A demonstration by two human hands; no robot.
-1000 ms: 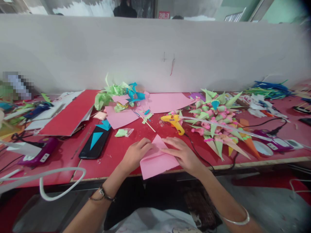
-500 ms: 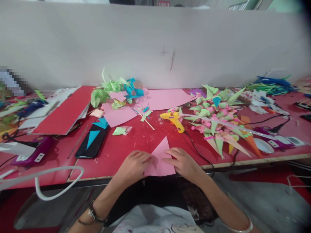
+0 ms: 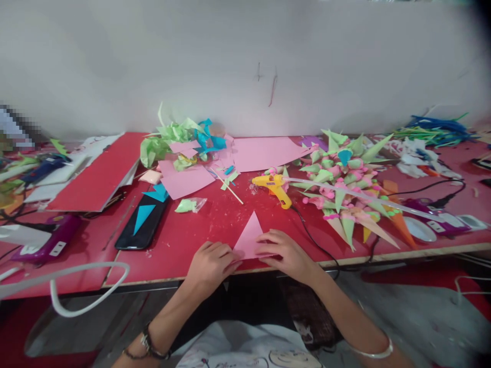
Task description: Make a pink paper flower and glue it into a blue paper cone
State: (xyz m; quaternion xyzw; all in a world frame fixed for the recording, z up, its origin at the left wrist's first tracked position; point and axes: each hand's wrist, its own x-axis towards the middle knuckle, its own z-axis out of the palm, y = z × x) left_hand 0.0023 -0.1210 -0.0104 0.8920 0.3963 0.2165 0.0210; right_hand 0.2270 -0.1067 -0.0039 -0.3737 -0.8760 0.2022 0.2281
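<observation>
A pink paper triangle (image 3: 249, 236) lies at the table's front edge, its point facing away from me. My left hand (image 3: 215, 261) grips its lower left corner between thumb and fingers. On the other side, my right hand (image 3: 283, 255) holds the lower right part, fingers bent over the sheet and thumb beneath. The paper's bottom edge is partly covered by my fingers. Beyond it sits a yellow hot glue gun (image 3: 273, 188) with a long clear glue stick in its back.
Right of the glue gun is a heap of green and pink paper cones (image 3: 341, 179). Pink sheets (image 3: 264, 153) and green scraps (image 3: 169, 138) lie at the back. A black phone (image 3: 141, 227) bears blue paper pieces. Purple power strips (image 3: 53, 240) stand at both sides.
The pink paper's lower edge, which hung over the table edge, now sits higher and the sheet looks shorter. Both hands stay on it. The view has tilted slightly.
</observation>
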